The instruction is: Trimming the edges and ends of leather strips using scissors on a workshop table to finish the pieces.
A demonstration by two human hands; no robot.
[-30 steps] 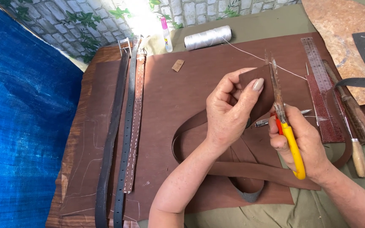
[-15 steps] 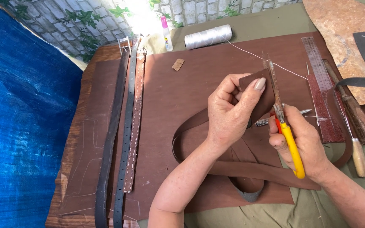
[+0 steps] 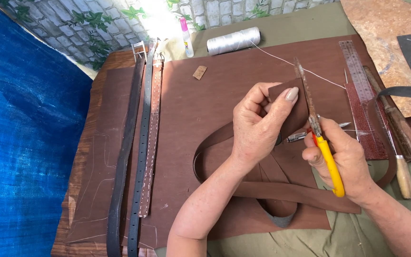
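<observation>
My left hand (image 3: 258, 126) pinches the end of a brown leather strap (image 3: 291, 97), lifted off a large brown leather sheet (image 3: 200, 123). The strap loops down under my hands toward the sheet's near edge. My right hand (image 3: 343, 159) grips a yellow-handled knife (image 3: 327, 157) whose rusty blade (image 3: 305, 93) points away from me, lying along the right edge of the held strap end. A metal pen-like tool (image 3: 310, 134) lies between my hands.
Three belts (image 3: 141, 143) lie side by side at the left. A white thread spool (image 3: 234, 40) and small bottle (image 3: 186, 33) sit at the far edge. A metal ruler (image 3: 357, 71), wooden-handled tools (image 3: 400, 143) and a tan hide (image 3: 391, 43) are at the right. Blue tarp (image 3: 20, 143) covers the left.
The knife blade has slid slightly along the strap's edge; both hands otherwise stay in place.
</observation>
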